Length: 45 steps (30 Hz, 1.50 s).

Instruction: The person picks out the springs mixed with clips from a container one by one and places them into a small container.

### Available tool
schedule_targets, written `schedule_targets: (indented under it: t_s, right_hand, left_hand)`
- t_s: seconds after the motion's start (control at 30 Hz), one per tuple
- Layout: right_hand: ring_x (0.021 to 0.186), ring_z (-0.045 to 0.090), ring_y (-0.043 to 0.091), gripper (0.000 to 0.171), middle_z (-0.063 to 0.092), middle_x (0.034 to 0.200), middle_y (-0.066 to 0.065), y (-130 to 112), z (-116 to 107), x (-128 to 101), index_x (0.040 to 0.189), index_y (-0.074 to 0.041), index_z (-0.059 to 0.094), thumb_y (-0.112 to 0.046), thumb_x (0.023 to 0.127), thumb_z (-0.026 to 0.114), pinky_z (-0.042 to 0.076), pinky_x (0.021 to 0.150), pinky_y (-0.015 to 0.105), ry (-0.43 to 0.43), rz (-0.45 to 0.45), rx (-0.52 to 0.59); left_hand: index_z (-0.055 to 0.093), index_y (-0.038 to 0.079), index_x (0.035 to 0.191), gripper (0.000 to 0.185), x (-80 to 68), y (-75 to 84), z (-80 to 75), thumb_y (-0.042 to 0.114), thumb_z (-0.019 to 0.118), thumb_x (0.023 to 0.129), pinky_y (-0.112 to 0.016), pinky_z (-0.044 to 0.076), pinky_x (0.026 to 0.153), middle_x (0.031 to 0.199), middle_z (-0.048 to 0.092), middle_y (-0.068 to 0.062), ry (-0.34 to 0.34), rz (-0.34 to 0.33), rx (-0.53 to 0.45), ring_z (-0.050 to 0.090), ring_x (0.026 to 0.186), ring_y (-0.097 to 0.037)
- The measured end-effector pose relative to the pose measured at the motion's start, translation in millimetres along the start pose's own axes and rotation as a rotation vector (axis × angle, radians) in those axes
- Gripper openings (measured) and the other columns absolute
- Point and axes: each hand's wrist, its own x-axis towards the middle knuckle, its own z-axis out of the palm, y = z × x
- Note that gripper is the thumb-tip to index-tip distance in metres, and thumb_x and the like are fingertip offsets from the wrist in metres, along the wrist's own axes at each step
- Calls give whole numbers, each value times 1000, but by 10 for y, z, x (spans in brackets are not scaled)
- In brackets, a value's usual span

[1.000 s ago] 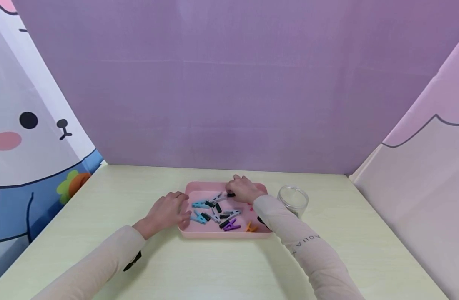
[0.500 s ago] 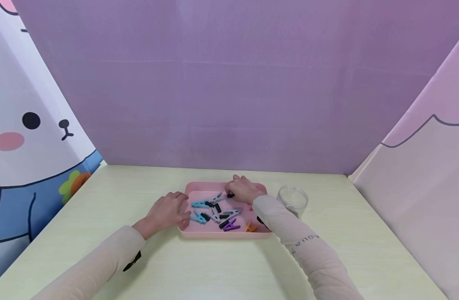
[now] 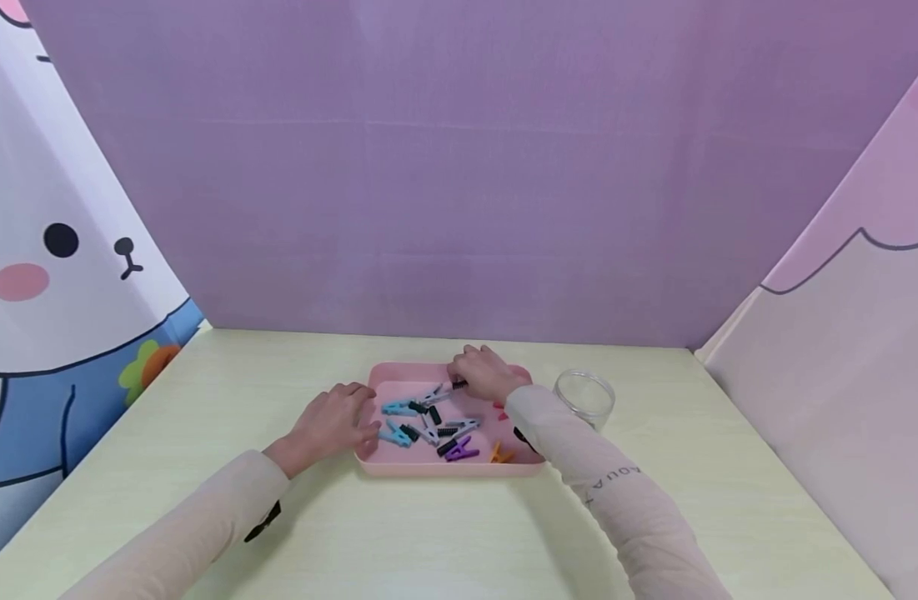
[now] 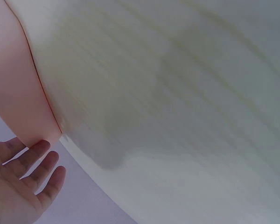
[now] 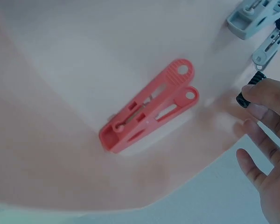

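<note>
A pink tray [image 3: 455, 470] holds clothespins and several short black ridged cylinders. My right hand [image 3: 487, 372] is over its far right part, pinching one black ridged cylinder [image 5: 250, 89] between thumb and fingers. Below that hand lies a red clothespin [image 5: 148, 106]; a grey clothespin [image 5: 269, 49] is close to the pinched piece. My left hand [image 3: 327, 423] lies at the tray's left rim with relaxed fingers [image 4: 39, 151] touching it. Light blue clothespins [image 3: 395, 433], a purple clothespin [image 3: 461, 449] and an orange clothespin [image 3: 500, 452] also lie in the tray.
A clear round jar [image 3: 586, 398] with an uncovered mouth stands right of the tray, partly behind my right sleeve. The pale wooden table [image 3: 428, 533] meets a purple cloth backdrop [image 3: 459, 208]. Printed cloths hang on both sides.
My right hand has risen slightly, with the black ridged cylinder still between its fingers. The left hand and the tray have kept their places.
</note>
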Motion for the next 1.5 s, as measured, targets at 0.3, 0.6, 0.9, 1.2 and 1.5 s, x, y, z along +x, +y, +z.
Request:
schedule_targets:
  t_s: [0.3, 0.6, 0.9, 1.2, 1.5]
  right_hand:
    - [85, 52, 15, 16, 65, 91, -4, 23, -129, -30, 93, -17, 68, -6, 83, 62, 46, 85, 39, 56, -41, -28]
    - [91, 57, 16, 17, 65, 92, -1, 42, -318, -152, 93, -15, 68, -3, 83, 61, 46, 90, 41, 81, -56, -17]
    - [90, 54, 15, 17, 64, 89, -3, 99, -426, -309, 89, -16, 67, -3, 82, 59, 43, 93, 45, 81, -39, -29]
    - [87, 53, 16, 20, 64, 86, -3, 198, -494, -525, 86, -16, 67, 0, 79, 58, 44, 88, 47, 79, -28, -42]
    - [80, 51, 14, 21, 60, 78, -5, 311, -551, -754, 81, -15, 65, 3, 74, 59, 45, 82, 41, 104, -24, -31]
  left_hand:
    - [57, 3, 116, 55, 6, -8, -12, 41, 64, 78, -45, 51, 80, 118, 59, -15, -7, -7, -1, 56, 106, -32]
    - [57, 3, 116, 55, 14, -18, -2, 41, 64, 78, -44, 51, 80, 118, 59, -15, -3, -7, -5, 56, 105, -32]
    - [57, 3, 117, 55, 16, -20, 7, 41, 64, 78, -43, 51, 79, 117, 59, -14, -5, -9, -1, 56, 105, -32]
    - [58, 3, 116, 54, 5, -23, 5, 41, 65, 78, -43, 52, 78, 116, 59, -15, 12, 6, 0, 57, 104, -32]
    - [57, 3, 116, 54, -10, -34, -12, 41, 65, 78, -44, 52, 78, 116, 59, -15, 8, 4, 0, 56, 104, -33]
